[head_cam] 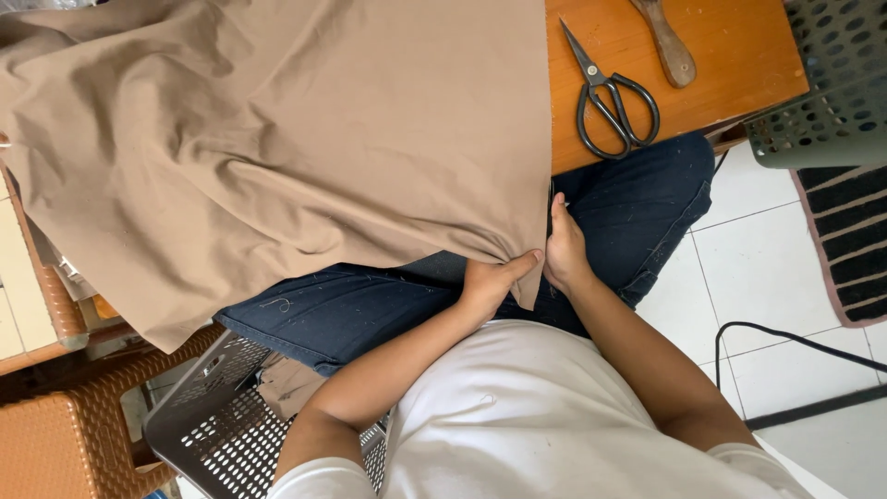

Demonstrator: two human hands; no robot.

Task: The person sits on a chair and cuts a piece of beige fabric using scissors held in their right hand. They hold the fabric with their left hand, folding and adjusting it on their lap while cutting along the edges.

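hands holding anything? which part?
Both. The left hand and right hand pinch the tan fabric at its lower corner, over the lap, where its hanging edge meets the bottom edge.

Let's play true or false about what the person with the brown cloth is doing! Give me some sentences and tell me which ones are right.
1. Both hands pinch the cloth at its corner. True: the left hand and right hand meet there.
2. The scissors are in the right hand. False: they lie on the wooden table.
3. The cloth is bright blue. False: it is tan.
4. A wooden handle lies beside the scissors. True.
5. The scissors lie under the cloth. False: they lie apart from it, uncovered.
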